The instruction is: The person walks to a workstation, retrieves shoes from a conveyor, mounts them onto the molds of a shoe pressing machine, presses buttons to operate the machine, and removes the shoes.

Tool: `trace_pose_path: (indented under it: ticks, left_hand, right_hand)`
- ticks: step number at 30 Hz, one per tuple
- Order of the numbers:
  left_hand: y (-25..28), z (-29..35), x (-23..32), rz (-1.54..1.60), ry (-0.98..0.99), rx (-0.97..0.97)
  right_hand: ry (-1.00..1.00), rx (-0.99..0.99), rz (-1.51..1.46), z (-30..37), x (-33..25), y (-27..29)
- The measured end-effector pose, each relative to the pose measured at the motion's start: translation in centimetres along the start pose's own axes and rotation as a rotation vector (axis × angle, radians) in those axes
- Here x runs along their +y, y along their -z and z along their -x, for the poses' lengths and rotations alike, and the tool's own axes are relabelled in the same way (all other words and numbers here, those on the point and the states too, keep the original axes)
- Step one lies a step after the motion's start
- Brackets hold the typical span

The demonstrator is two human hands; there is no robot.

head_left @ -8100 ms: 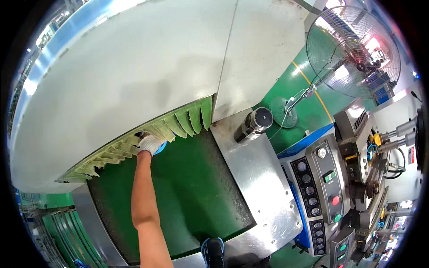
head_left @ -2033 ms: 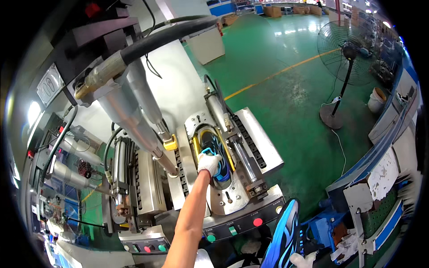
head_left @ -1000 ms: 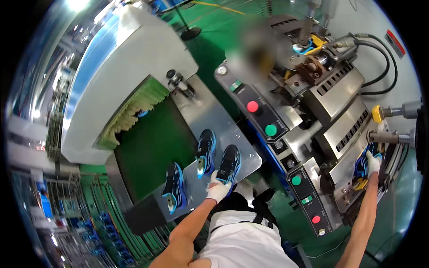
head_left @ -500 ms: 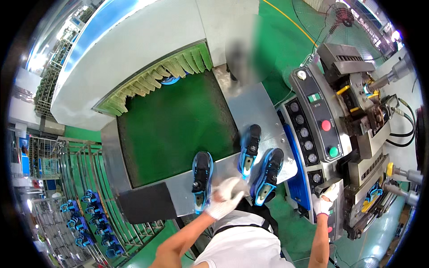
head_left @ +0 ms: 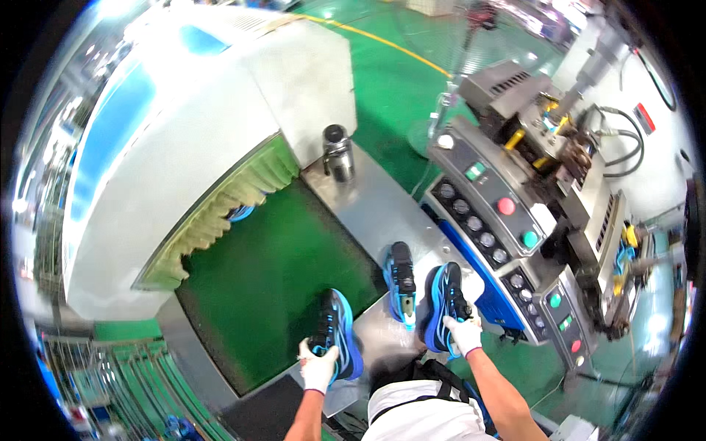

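Three black and blue sneakers are in front of me around the metal table edge (head_left: 379, 331). My left hand (head_left: 318, 369), in a white glove, grips the left sneaker (head_left: 343, 327) near its heel; this shoe tilts so its blue sole side shows, by the belt's near edge. My right hand (head_left: 463, 334), also gloved, is closed on the heel part of the right sneaker (head_left: 444, 298). Between them the middle sneaker (head_left: 401, 279) stands on the metal with its toe pointing away, touched by neither hand.
A green conveyor belt (head_left: 279, 272) comes from a white machine (head_left: 191, 162) through a fringed curtain (head_left: 220, 213). On the metal side plate stands a steel flask (head_left: 339, 156). To the right is a press with a control panel (head_left: 489, 195). A metal rack (head_left: 140, 389) stands lower left.
My right hand has left the press's lower panel and taken hold of the right sneaker. My left hand has moved to the left sneaker, now tilted. The view has turned.
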State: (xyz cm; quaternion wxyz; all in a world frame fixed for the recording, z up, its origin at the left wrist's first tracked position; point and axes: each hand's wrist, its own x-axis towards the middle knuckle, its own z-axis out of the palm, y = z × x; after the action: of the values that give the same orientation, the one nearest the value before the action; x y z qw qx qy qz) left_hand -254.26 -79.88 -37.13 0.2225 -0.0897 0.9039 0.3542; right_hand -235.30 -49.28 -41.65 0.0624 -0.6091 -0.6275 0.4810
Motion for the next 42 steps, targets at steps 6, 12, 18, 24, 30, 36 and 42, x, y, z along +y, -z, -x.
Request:
trace_pose_path:
  ticks: [6, 12, 18, 24, 30, 36, 42]
  left_hand:
    - [-2.4, 2.9, 14.8, -0.056, -0.408, -0.195]
    - [-15.4, 14.3, 22.4, -0.192, -0.947, -0.669]
    - [-29.1, 38.1, 21.9, -0.308, -1.172, -1.294]
    - [-35.9, 64.2, 16.2, -0.378, -1.365, -1.894]
    - [-43.1, 88.1, 6.6, -0.199, -1.914, -2.079]
    - [-47.8, 99.9, 0.2, -0.498, -1.898, -2.188]
    - [-45.5, 88.9, 3.7, -0.072, -1.795, -2.414]
  right_hand:
    - [-0.182, -0.059, -0.647, 2.8, 1.4, 10.8]
    - [-0.187, 0.105, -0.905, 10.4, 4.5, 23.9]
    - [-0.232, 0.942, -1.103, 24.1, 19.6, 34.6]
    - [-0.385, 1.712, -1.133, 41.6, 28.8, 41.9]
    - [-1.136, 2.024, -0.374, 51.2, 38.3, 49.2]
    - [-1.164, 1.826, -0.145, 54.6, 51.9, 55.9]
    - [-0.659, 2.094, -0.057, 50.1, 42.7, 54.4]
